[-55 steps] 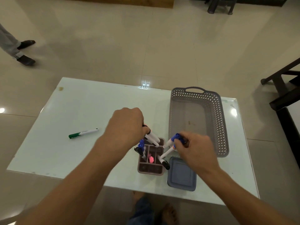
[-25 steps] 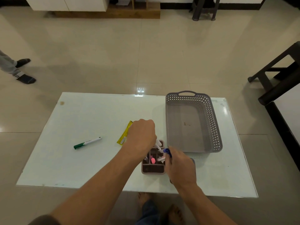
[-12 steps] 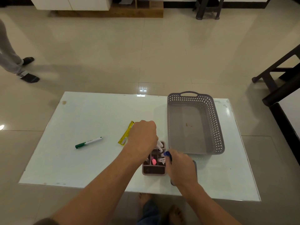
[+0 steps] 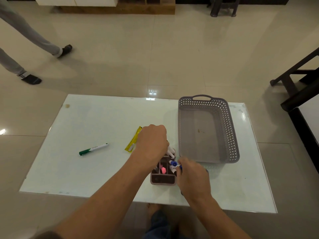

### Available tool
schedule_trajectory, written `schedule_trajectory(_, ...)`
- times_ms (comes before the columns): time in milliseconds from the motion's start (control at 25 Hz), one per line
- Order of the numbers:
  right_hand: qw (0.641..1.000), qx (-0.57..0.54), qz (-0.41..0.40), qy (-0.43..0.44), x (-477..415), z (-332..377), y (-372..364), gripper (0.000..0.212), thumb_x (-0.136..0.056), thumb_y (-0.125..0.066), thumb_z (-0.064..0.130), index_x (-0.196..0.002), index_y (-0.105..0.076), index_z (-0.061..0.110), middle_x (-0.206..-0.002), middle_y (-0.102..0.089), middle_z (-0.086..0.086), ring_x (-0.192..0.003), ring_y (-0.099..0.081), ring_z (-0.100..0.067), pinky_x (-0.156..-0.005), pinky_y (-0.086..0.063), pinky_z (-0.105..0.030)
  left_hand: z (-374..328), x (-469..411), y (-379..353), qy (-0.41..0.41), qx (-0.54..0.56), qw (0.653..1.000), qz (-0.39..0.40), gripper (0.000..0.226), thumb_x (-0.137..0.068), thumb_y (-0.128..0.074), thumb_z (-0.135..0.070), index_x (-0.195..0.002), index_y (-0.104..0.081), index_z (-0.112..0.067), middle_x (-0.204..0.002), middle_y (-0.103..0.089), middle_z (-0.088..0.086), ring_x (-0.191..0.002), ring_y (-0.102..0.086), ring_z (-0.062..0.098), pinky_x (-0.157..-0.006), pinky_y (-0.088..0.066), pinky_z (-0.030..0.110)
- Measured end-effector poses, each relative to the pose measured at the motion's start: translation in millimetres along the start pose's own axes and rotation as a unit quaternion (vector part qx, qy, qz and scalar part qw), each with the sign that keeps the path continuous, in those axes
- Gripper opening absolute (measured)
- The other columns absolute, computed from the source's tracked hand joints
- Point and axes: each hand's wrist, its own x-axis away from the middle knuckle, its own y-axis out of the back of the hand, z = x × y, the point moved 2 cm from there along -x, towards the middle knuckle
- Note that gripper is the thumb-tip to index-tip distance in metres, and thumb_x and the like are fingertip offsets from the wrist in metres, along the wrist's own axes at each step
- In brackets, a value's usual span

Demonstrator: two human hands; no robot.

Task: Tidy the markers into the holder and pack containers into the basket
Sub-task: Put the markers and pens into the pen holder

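Holder unmoved, left hand still gripping white markers, right hand still pinching blue-capped marker

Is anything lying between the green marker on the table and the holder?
Only a flat yellow packet, lying beside the left hand, roughly between the green marker and the holder; a lifted marker should pass over it.
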Motion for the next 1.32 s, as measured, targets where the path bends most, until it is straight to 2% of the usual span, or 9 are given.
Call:
schedule_trajectory(200,1.000,-0.021,-0.014,-0.005,-8.8,-7.6,22.4,0.008,-0.097,-0.065,0.030,-0.099,-0.070,0.024,-0.089,-0.071,0.006,-0.075,-0.061,-0.010,-0.074,-0.054,-0.022,-0.7,-2.7,0.3,0.000,0.005,1.000,-0.007,0.019,-0.094,-0.064,-0.033,-0.093,-0.067,-0.015,-0.088,-0.070,0.005,-0.069,-0.055,0.017,-0.068,-0.043,0.027)
schedule_trajectory(360,0.998,-0.042,-0.049,0.015,-4.6,-13.7,23.8,0.007,-0.095,-0.068,0.025,-0.098,-0.072,0.020,-0.090,-0.073,0.003,-0.075,-0.061,-0.013,-0.073,-0.054,-0.025,5.4,-4.2,-1.1,-0.001,0.007,1.000,-0.004,0.020,-0.095,-0.063,-0.033,-0.098,-0.069,-0.015,-0.090,-0.071,0.004,-0.075,-0.061,0.017,-0.073,-0.048,0.028)
schedule_trajectory(520,0.997,-0.020,-0.063,0.038,-8.9,-19.0,4.1,0.005,-0.094,-0.069,0.026,-0.092,-0.071,0.022,-0.081,-0.070,0.004,-0.067,-0.061,-0.014,-0.065,-0.057,-0.030,11.0,-5.3,-1.4,-0.002,0.005,1.000,-0.005,0.019,-0.094,-0.064,-0.032,-0.097,-0.070,-0.015,-0.089,-0.071,0.004,-0.070,-0.056,0.016,-0.067,-0.044,0.026)
schedule_trajectory(720,0.997,0.016,-0.057,0.049,-14.3,-20.8,-12.9,0.002,-0.092,-0.073,0.022,-0.090,-0.073,0.021,-0.078,-0.069,0.004,-0.060,-0.049,-0.007,-0.058,-0.042,-0.018,15.3,-6.7,-4.9,0.003,-0.003,1.000,0.003,0.018,-0.094,-0.064,-0.032,-0.095,-0.068,-0.014,-0.075,-0.057,-0.001,-0.066,-0.052,0.015,-0.065,-0.039,0.026)
schedule_trajectory(840,0.994,0.033,-0.076,0.067,-16.4,-15.3,-20.9,0.015,-0.077,-0.088,0.015,-0.079,-0.073,0.017,-0.067,-0.067,0.001,-0.050,-0.043,-0.007,-0.049,-0.040,-0.017,16.6,-8.0,-8.2,0.004,-0.002,1.000,0.006,0.018,-0.095,-0.063,-0.032,-0.096,-0.067,-0.015,-0.078,-0.061,0.001,-0.067,-0.052,0.014,-0.066,-0.039,0.025)
schedule_trajectory(960,0.991,0.032,-0.099,0.089,-18.8,-5.7,-23.5,0.027,-0.063,-0.097,0.018,-0.078,-0.074,0.014,-0.065,-0.069,-0.001,-0.042,-0.056,-0.011,-0.046,-0.052,-0.020,16.8,-8.5,-8.2,0.006,-0.001,1.000,0.006,0.019,-0.095,-0.063,-0.034,-0.096,-0.067,-0.015,-0.083,-0.065,0.002,-0.068,-0.053,0.014,-0.067,-0.039,0.025)
schedule_trajectory(1080,0.985,0.038,-0.122,0.113,-17.1,-4.2,-26.3,0.036,-0.056,-0.100,0.016,-0.080,-0.074,0.012,-0.068,-0.070,-0.002,-0.041,-0.060,-0.014,-0.044,-0.053,-0.021,15.1,-9.2,-8.0,0.006,-0.001,1.000,-0.001,0.019,-0.095,-0.063,-0.034,-0.096,-0.067,-0.015,-0.087,-0.069,0.003,-0.068,-0.053,0.014,-0.067,-0.039,0.026)
schedule_trajectory(1240,0.988,0.038,-0.090,0.123,-7.7,-10.7,-37.5,0.041,-0.055,-0.100,0.017,-0.088,-0.076,0.012,-0.079,-0.074,-0.002,-0.047,-0.065,-0.014,-0.045,-0.057,-0.023,13.9,-12.2,-9.4,0.008,0.011,1.000,-0.002,0.020,-0.096,-0.062,-0.034,-0.099,-0.069,-0.016,-0.088,-0.070,0.003,-0.069,-0.054,0.014,-0.068,-0.042,0.025)
schedule_trajectory(1320,0.991,0.045,-0.058,0.113,-7.6,-12.5,-42.3,0.033,-0.069,-0.094,0.020,-0.095,-0.075,0.014,-0.087,-0.076,-0.003,-0.057,-0.068,-0.015,-0.054,-0.061,-0.026,13.5,-12.4,-9.6,0.009,0.013,1.000,-0.005,0.020,-0.095,-0.062,-0.034,-0.099,-0.069,-0.015,-0.087,-0.069,0.003,-0.068,-0.054,0.015,-0.068,-0.043,0.025)
